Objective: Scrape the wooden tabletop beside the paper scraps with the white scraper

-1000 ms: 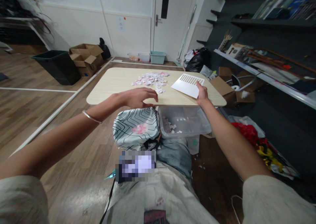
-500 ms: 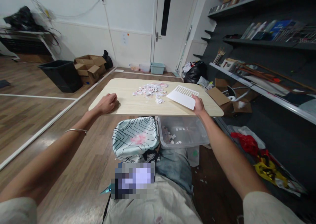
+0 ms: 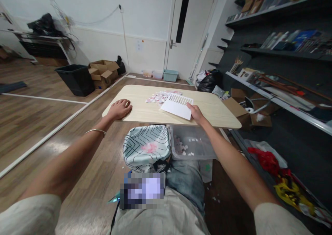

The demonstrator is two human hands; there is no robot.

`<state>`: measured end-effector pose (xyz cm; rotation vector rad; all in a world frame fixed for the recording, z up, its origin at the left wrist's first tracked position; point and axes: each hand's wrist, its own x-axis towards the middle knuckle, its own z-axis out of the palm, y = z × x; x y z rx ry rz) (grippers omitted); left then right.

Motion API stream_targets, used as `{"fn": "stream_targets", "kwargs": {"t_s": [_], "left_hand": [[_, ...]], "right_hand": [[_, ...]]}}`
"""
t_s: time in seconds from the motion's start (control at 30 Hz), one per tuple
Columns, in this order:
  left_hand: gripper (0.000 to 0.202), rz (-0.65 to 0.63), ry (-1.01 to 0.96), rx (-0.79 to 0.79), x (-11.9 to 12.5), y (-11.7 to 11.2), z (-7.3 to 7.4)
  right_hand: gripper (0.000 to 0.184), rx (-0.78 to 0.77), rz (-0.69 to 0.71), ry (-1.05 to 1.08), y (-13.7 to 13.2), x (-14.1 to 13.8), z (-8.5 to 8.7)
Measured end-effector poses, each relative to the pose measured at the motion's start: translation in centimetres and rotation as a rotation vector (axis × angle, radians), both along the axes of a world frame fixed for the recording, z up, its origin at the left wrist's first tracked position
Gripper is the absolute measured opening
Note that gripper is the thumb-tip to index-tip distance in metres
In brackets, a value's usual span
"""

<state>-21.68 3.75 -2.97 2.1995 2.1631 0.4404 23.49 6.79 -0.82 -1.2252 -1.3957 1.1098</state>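
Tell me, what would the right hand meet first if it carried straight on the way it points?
The right hand grips the white slotted sheet; beyond that, probably the paper scraps, though depth is unclear.

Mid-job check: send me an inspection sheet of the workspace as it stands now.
Surface: low pale wooden table, rounded corners.
Job's things: slotted white sheet lying against a pile of paper scraps.
Clutter: clear bin holding scraps, and a patterned cushion, both below the near edge.
Hands: left hand flat on the table, fingers open; right hand grips the sheet's near corner.
Cables: one cable hanging along the back wall.
Surroundings: cardboard boxes, black crate, loaded shelves at right.
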Motion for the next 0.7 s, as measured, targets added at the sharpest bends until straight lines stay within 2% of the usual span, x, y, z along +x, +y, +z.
{"fn": "stream_targets", "kwargs": {"t_s": [0.2, 0.37, 0.5, 0.6, 0.7], "left_hand": [[0.058, -0.002, -0.021, 0.021, -0.2, -0.1, -0.1], [0.054, 0.002, -0.044, 0.048, -0.1, -0.1, -0.3], [0.054, 0.008, -0.047, 0.047, -0.1, 0.0, -0.2], [0.055, 0.006, -0.036, 0.029, -0.1, 0.0, -0.1], [0.056, -0.003, -0.031, 0.025, -0.1, -0.1, -0.1]], "right_hand": [[0.059, -0.001, 0.080, -0.102, 0.2, 0.3, 0.1], [0.059, 0.003, 0.090, -0.162, 0.2, 3.8, 0.6], [0.051, -0.018, 0.016, -0.028, 0.0, 5.7, 1.1], [0.048, -0.013, -0.008, 0.047, 0.3, 4.0, 1.5], [0.045, -0.008, 0.035, -0.022, 0.8, 1.1, 1.6]]}}
